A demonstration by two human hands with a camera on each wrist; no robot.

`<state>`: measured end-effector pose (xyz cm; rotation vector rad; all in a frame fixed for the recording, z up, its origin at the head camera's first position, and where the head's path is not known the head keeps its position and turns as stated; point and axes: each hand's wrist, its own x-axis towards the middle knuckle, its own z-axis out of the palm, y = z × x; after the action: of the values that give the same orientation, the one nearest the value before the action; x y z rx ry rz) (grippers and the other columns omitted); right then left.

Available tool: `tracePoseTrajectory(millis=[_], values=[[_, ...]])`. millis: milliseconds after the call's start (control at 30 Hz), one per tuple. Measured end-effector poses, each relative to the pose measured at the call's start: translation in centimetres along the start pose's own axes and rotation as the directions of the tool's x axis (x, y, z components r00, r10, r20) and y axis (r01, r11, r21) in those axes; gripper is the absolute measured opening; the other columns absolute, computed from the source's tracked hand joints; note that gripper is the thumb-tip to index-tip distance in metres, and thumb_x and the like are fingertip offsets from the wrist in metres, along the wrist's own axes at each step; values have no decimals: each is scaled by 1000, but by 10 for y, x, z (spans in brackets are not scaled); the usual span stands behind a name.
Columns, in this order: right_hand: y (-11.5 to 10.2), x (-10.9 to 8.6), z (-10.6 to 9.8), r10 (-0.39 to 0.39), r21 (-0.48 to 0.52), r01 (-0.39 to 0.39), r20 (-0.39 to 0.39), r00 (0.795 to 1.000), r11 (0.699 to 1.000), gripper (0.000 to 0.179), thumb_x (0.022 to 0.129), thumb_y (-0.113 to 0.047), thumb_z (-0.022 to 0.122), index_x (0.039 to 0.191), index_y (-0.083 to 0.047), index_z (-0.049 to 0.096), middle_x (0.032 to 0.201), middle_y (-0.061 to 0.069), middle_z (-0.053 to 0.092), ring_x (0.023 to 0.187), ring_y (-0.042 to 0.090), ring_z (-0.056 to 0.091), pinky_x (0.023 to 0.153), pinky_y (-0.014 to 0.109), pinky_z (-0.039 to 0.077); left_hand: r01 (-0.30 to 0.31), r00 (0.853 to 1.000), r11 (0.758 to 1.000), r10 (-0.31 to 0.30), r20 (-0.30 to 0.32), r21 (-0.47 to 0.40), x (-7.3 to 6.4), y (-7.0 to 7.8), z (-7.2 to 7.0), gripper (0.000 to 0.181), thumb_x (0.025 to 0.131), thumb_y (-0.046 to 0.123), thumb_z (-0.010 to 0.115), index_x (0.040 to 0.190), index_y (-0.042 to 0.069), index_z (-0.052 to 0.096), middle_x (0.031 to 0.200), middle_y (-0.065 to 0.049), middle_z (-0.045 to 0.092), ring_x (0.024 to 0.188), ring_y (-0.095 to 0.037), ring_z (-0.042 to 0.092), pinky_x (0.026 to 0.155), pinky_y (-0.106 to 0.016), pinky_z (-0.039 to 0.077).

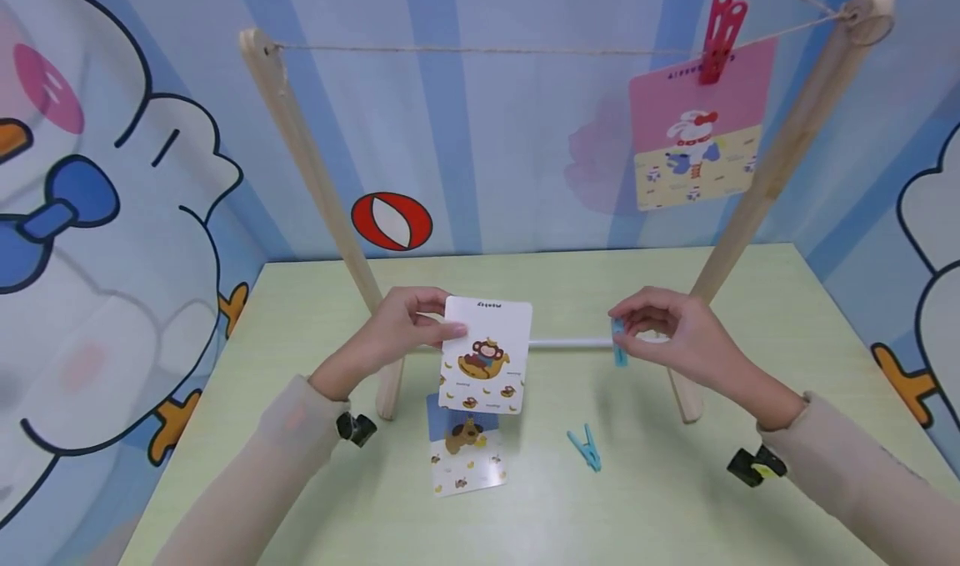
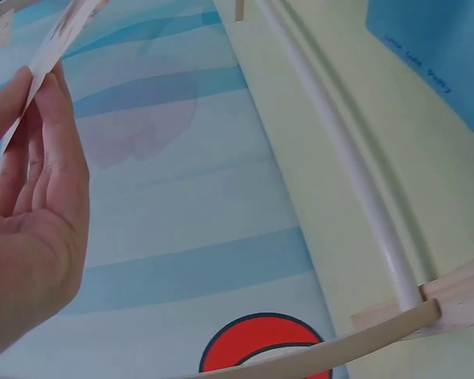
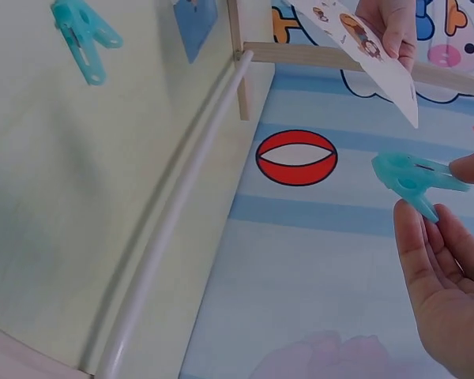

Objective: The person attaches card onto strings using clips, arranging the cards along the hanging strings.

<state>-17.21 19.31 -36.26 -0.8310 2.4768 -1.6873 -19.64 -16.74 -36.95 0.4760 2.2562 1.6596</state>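
Between thumb and fingers, my left hand (image 1: 408, 326) pinches the left edge of a white card (image 1: 486, 383) with a monkey picture, raised above the table. My right hand (image 1: 675, 333) holds a light-blue clothespin (image 1: 618, 343) by its handles; in the right wrist view this clothespin (image 3: 411, 175) sits between thumb and fingertips. A second blue clothespin (image 1: 587, 448) lies on the table. Partly behind the monkey card, a blue-and-white dog card (image 1: 467, 470) lies flat. A pink-and-yellow card (image 1: 697, 132) hangs from the string (image 1: 480, 50) by a red clothespin (image 1: 722, 37).
Two wooden posts (image 1: 315, 157) hold the string across the back of the light-green table (image 1: 525, 524). A white rod (image 1: 570, 344) joins them low down, behind the hands. Printed blue walls (image 1: 510, 149) stand behind and at both sides.
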Motion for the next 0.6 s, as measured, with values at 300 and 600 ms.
tracePoseTrajectory(millis=[300,600], values=[[-24,11,-12,-52,-1,52,-30,998,999,26,80,-3,69,106,-4,62,101,11,61,86,19,61,76,21,51,-34,998,999,34,-58,12,6,19,-7,33,76,21,76,105,8,66,99,-8,66,79,-24,67,72,-36,55],[-46,22,-20,-106,-56,103,-53,993,993,31,79,0,70,109,-5,62,104,9,61,88,18,61,77,19,50,-52,995,999,52,-87,3,8,34,-10,35,77,24,75,108,9,65,100,-8,66,80,-25,67,74,-35,54]])
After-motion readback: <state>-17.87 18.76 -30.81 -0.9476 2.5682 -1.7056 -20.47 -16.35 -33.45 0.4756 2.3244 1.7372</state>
